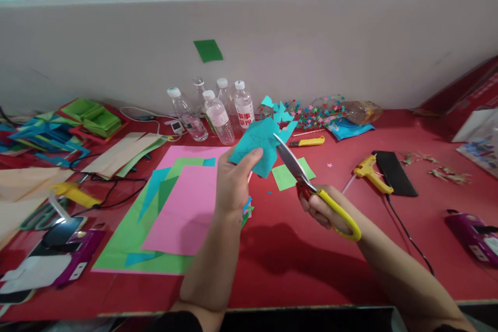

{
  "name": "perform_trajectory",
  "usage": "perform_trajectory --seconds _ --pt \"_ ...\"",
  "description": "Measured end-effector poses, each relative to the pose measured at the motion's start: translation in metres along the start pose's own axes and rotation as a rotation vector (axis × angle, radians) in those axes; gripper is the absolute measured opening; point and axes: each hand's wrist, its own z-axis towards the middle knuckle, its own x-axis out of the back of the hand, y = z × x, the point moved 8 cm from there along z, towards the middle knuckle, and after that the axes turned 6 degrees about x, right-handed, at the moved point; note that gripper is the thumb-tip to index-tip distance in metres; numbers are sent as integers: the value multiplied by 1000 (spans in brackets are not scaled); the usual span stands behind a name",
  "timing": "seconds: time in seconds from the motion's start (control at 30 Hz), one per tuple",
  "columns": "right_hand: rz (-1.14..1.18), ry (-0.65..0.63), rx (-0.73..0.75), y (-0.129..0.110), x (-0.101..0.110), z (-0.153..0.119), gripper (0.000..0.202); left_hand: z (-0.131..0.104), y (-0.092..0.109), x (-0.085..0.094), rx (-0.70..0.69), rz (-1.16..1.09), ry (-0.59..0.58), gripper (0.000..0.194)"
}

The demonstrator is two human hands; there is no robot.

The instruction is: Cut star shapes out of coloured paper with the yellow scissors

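Between the thumb and fingers of my left hand [235, 181] is a piece of blue paper [254, 142], raised above the red table. Faint lines seem to run across it. My right hand [321, 207] is wrapped round yellow-handled scissors [298, 166], whose metal blades point up and left. The blade tips lie at the paper's right edge; whether they touch it I cannot tell. Behind the paper are more blue paper pieces [283, 114]. A light green paper square [293, 174] lies on the table behind the blades.
Coloured paper sheets [182, 212] lie at left. Plastic bottles [220, 116] stand along the wall. A yellow utility knife [311, 141] lies beyond the scissors. At right are a yellow glue gun [371, 174] with its cord, a black phone [397, 174] and a purple device [474, 236].
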Motion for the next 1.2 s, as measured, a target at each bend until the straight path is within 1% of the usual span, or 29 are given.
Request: perform_trajectory --seconds 0.1,0.2,0.4,0.57,0.73,0.87,1.0,1.2 --pt "71 28 2 -2 -3 0 57 -6 -5 -10 11 14 -28 23" --pt "94 68 -20 -4 -4 0 53 -12 -7 -18 3 32 -41 23" --pt "78 118 -70 -7 -6 -1 43 -15 -11 -25 6 87 -30 24" --pt "8 134 -93 -3 -5 -5 39 -16 -12 -28 -14 108 -28 25" --pt "-92 136 -43 -4 -1 -5 43 -16 -10 -27 -24 97 -32 26" --pt "-69 147 -23 -4 -2 -5 45 -16 -9 -27 -34 95 -38 25" --pt "-37 129 1 -4 -4 -5 46 -17 -10 -28 -21 128 -41 26" --pt "-53 152 -12 -3 0 -5 49 -17 -9 -28 -23 148 -52 25"
